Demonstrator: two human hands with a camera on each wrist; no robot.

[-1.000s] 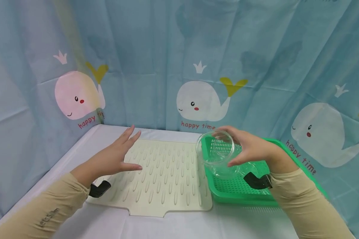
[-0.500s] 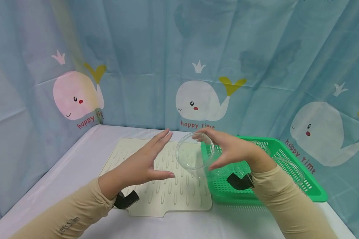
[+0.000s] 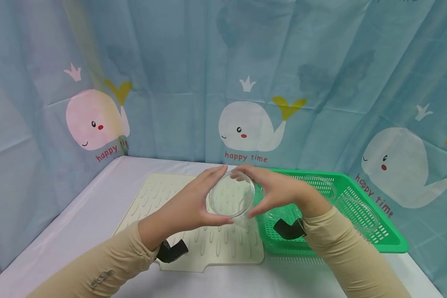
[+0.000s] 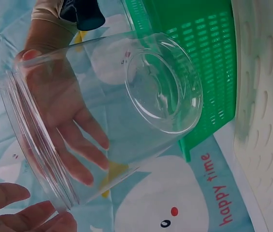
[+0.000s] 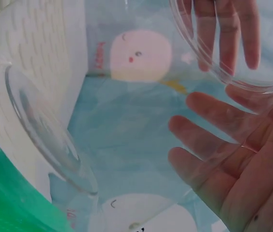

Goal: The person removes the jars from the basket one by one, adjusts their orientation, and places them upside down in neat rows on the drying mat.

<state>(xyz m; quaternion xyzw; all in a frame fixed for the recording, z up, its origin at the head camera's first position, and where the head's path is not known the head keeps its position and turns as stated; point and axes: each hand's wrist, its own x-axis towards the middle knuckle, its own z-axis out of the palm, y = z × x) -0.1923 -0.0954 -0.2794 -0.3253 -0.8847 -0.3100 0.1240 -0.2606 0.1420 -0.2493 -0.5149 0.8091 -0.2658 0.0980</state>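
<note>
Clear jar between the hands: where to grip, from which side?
I'd grip the clear jar by its round wall below the ridged rim, from left and right: its mouth end faces the head camera, leaving opposite sides of the cylinder reachable.

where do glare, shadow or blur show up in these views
Head view: a soft, green-tinged shadow on the white tablecloth below the green basket, a pinkish-yellow glow on the left printed whale; left wrist view: bright glints on the rim and base of the clear jar; right wrist view: hazy, with the blue curtain looking soft.
</note>
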